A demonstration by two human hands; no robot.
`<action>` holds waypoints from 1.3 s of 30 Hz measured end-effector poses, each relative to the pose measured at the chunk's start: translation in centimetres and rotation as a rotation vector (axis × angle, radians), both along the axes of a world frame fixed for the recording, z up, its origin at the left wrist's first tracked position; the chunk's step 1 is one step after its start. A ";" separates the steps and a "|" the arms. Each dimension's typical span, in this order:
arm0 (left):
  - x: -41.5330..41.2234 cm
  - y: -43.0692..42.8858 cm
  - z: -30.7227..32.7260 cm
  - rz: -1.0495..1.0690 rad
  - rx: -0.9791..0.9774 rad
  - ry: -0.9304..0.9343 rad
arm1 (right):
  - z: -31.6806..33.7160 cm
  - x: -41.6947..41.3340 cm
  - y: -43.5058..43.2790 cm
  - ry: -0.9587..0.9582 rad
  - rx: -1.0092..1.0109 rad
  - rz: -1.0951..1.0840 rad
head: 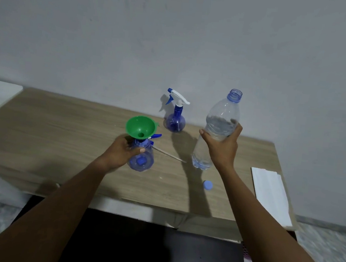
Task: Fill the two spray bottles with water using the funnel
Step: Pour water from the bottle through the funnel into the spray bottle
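Left hand (123, 151) grips funnel-topped spray bottle (141, 159); right hand (221, 146) grips water bottle (220, 123).

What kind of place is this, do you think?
Likely a plain room in a home: a wood-grain table against a bare grey wall, a speckled floor below, and household items like a spray bottle and a plastic water bottle.

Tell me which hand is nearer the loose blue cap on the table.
Right. The right hand holds the water bottle just beyond the cap; the left hand grips the funnel-topped spray bottle well to its left.
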State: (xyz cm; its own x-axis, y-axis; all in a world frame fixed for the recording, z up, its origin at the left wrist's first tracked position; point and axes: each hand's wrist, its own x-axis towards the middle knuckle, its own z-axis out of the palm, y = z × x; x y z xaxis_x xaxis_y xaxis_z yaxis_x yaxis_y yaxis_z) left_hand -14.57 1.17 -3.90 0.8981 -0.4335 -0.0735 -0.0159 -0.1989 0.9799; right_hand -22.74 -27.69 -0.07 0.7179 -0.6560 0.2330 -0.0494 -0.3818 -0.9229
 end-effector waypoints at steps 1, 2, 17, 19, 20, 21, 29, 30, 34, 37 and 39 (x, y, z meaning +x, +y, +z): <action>-0.1 0.0 0.0 -0.002 -0.008 0.003 | -0.3 -0.2 0.2 -0.006 0.004 -0.022; -0.1 0.0 0.0 -0.003 -0.017 0.002 | -0.6 -0.5 0.7 -0.024 0.003 -0.079; -1.3 1.1 -0.3 -0.146 -0.051 0.049 | -0.1 0.8 10.7 0.152 0.266 0.716; -1.2 1.2 -0.5 -0.163 -0.040 0.060 | 0.1 1.2 11.1 0.157 0.283 0.726; -1.2 1.2 -0.6 -0.162 -0.041 0.064 | 0.1 1.4 11.2 0.156 0.294 0.727; -1.1 1.3 -0.7 -0.158 -0.036 0.064 | 0.1 1.5 11.3 0.157 0.300 0.731; -0.3 1.7 -1.1 -0.206 0.048 0.009 | 0.1 1.7 11.6 0.167 0.209 0.693; -0.3 1.6 -1.2 -0.205 0.048 0.002 | 0.2 1.6 11.6 0.163 0.186 0.690; -0.1 1.8 -1.3 -0.194 0.033 0.008 | 0.4 1.4 11.4 0.184 0.097 0.720; 0.1 2.1 -1.8 -0.204 0.039 0.015 | 0.6 1.2 10.7 0.232 0.092 0.771; 0.5 2.3 -2.2 -0.207 0.072 0.015 | 0.9 1.2 10.4 0.245 0.075 0.761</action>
